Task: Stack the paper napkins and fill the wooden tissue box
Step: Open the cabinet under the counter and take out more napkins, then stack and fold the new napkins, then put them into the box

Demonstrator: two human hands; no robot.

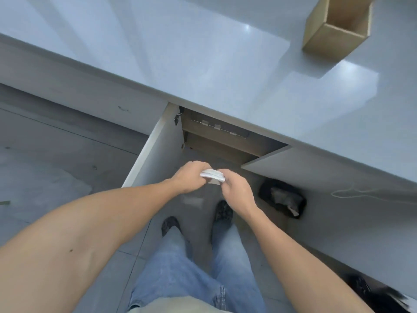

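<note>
The person's left hand (188,177) and right hand (237,192) both grip a small stack of white paper napkins (213,173) between them, low in front of the open cabinet (216,136) and above the floor. The wooden tissue box (336,26) stands open-topped on the pale surface (180,53), well apart from the hands.
</note>
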